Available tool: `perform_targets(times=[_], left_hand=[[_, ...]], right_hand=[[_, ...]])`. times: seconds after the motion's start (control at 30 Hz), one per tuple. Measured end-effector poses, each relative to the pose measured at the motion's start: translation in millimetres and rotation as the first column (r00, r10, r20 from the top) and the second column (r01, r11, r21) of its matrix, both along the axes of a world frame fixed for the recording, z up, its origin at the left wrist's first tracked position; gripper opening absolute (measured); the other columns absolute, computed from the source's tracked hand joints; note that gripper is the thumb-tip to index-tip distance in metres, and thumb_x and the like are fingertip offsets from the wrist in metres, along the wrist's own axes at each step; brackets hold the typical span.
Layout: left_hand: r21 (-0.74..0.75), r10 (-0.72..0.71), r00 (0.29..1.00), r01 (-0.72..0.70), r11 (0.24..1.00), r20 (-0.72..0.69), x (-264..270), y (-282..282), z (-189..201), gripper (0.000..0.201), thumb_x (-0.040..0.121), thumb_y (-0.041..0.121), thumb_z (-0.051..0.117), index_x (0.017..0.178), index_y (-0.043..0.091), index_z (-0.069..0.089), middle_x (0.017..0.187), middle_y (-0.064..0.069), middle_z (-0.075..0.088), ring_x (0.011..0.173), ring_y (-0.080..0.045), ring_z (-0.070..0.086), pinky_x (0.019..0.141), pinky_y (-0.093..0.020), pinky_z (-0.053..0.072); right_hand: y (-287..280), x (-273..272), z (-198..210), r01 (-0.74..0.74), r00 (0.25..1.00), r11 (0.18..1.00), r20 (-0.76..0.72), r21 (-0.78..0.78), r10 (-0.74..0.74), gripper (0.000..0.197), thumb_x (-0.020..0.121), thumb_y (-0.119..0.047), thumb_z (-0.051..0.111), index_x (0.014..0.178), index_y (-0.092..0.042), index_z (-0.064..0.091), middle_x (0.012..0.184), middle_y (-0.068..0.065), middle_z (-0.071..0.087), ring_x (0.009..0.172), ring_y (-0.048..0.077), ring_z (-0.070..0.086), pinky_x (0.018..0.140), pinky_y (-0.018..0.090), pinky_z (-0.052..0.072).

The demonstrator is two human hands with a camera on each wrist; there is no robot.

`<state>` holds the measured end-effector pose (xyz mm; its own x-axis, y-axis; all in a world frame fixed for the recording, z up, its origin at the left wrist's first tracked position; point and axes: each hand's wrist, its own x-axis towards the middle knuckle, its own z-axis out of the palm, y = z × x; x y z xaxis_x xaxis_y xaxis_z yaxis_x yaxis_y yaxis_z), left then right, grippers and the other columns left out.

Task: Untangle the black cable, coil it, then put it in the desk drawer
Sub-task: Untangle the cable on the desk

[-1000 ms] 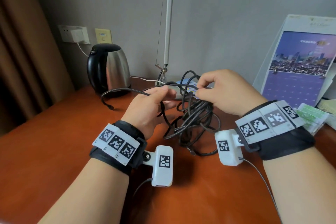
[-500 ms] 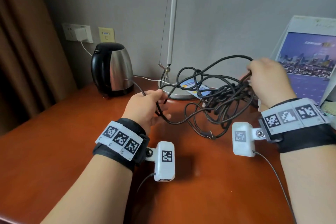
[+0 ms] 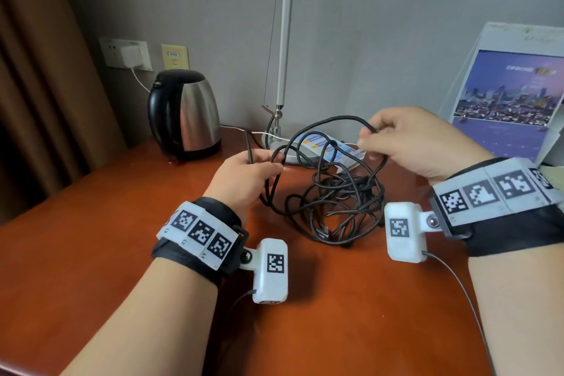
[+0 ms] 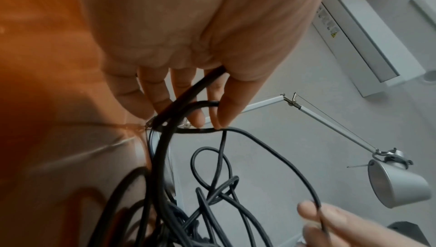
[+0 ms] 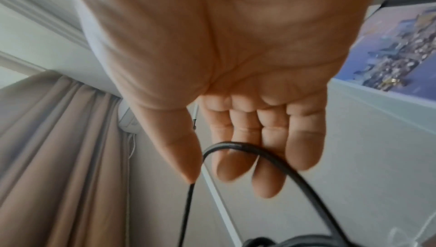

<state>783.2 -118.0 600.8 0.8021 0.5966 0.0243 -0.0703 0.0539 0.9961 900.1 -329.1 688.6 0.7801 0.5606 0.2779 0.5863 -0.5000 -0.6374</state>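
While most of the thin black rubbery cable [image 3: 338, 201] sits in a messy knot on the reddish-brown wooden surface [image 3: 91, 253], both hands are busy with it. The left hand [image 3: 244, 180] has its fingers curled round a couple of strands near the steel kettle with a black handle [image 3: 186, 113], probably to anchor that side. The right hand [image 3: 418, 143] pinches one loop between thumb and fingertips and holds it up, likely to pull it free. Still untangling, I'd say. No drawer in sight.
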Motion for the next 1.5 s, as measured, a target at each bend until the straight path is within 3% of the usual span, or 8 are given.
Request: perform_targets(times=[0.2, 0.33, 0.6, 0.73, 1.07, 1.2, 1.33, 1.5], left_hand=[[-0.024, 0.112, 0.994, -0.112, 0.993, 0.003, 1, 6, -4, 0.015, 0.08, 0.005, 0.071, 0.076, 0.02, 0.07, 0.068, 0.0, 0.067, 0.074, -0.023, 0.063, 0.075, -0.042, 0.053], [-0.055, 0.12, 0.993, -0.12, 0.991, 0.004, 0, 9, -2, 0.016, 0.084, 0.007, 0.07, 0.074, 0.017, 0.063, 0.064, -0.001, 0.066, 0.063, -0.024, 0.067, 0.082, -0.061, 0.059], [-0.068, 0.075, 0.996, -0.072, 0.995, 0.054, 4, 0, -1, 0.012, 0.099, -0.001, 0.061, 0.09, 0.006, 0.057, 0.087, -0.017, 0.068, 0.066, -0.03, 0.07, 0.052, -0.035, 0.06], [-0.089, 0.091, 0.993, -0.085, 0.992, 0.07, 3, 4, -2, 0.018, 0.103, 0.002, 0.056, 0.086, 0.009, 0.055, 0.079, -0.012, 0.069, 0.061, -0.024, 0.07, 0.049, -0.032, 0.058], [-0.219, 0.209, 0.977, -0.214, 0.952, -0.044, 13, 26, -14, 0.019, 0.09, 0.022, 0.073, 0.099, 0.011, 0.061, 0.08, -0.006, 0.061, 0.061, -0.02, 0.065, 0.075, -0.045, 0.062], [-0.274, 0.303, 0.952, -0.305, 0.912, -0.049, 14, 28, -13, 0.06, 0.087, 0.02, 0.077, 0.138, 0.01, 0.047, 0.097, -0.004, 0.056, 0.067, -0.014, 0.058, 0.057, -0.03, 0.055], [-0.099, 0.425, 0.904, -0.427, 0.899, -0.038, 7, 26, -7, 0.103, 0.064, 0.041, 0.079, 0.153, 0.033, 0.028, 0.125, -0.004, 0.054, 0.1, -0.025, 0.064, 0.09, -0.044, 0.055], [0.073, 0.065, 0.975, -0.082, 0.994, 0.211, -8, -4, 13, 0.026, 0.086, 0.023, 0.079, 0.109, 0.017, 0.071, 0.097, 0.004, 0.07, 0.091, -0.01, 0.063, 0.08, -0.026, 0.046]], right_hand=[[1, 6, 2, 0.032, 0.999, 0.959, 0.001, 0.282, -0.034, 0.023, 0.092, -0.036, 0.062, 0.078, -0.02, 0.068, 0.049, -0.003, 0.055, 0.056, 0.021, 0.061, 0.072, 0.038, 0.044], [-21, 24, 6, 0.363, 0.922, 0.763, -0.326, 0.534, -0.211, 0.023, 0.103, -0.016, 0.049, 0.08, -0.017, 0.055, 0.061, 0.003, 0.051, 0.045, 0.017, 0.06, 0.074, 0.045, 0.053], [-32, 27, 5, 0.268, 0.963, 0.928, -0.065, 0.258, -0.26, 0.017, 0.074, -0.036, 0.069, 0.077, -0.019, 0.067, 0.062, 0.006, 0.063, 0.06, 0.024, 0.07, 0.078, 0.052, 0.057], [-32, 23, 8, 0.199, 0.978, 0.926, -0.003, 0.321, -0.209, 0.029, 0.087, -0.049, 0.062, 0.077, -0.025, 0.076, 0.041, -0.002, 0.05, 0.053, 0.026, 0.058, 0.072, 0.047, 0.051], [-42, 21, 20, 0.374, 0.918, 0.781, -0.321, 0.5, -0.235, 0.047, 0.095, -0.037, 0.044, 0.072, -0.007, 0.072, 0.051, 0.006, 0.041, 0.04, 0.021, 0.038, 0.047, 0.025, 0.029], [-33, 7, 26, 0.278, 0.94, 0.688, -0.339, 0.671, -0.049, 0.032, 0.102, -0.027, 0.047, 0.095, -0.008, 0.072, 0.046, 0.002, 0.041, 0.039, 0.023, 0.048, 0.044, 0.024, 0.041], [-25, -8, 27, 0.007, 0.978, 0.858, -0.183, 0.513, 0.101, 0.025, 0.105, -0.015, 0.05, 0.127, -0.019, 0.062, 0.075, 0.006, 0.053, 0.043, 0.02, 0.055, 0.043, 0.029, 0.046], [-16, -23, 28, -0.25, 0.952, 0.903, -0.081, 0.349, 0.295, 0.033, 0.104, -0.008, 0.055, 0.127, -0.028, 0.065, 0.082, 0.006, 0.057, 0.056, 0.023, 0.066, 0.055, 0.033, 0.06]])
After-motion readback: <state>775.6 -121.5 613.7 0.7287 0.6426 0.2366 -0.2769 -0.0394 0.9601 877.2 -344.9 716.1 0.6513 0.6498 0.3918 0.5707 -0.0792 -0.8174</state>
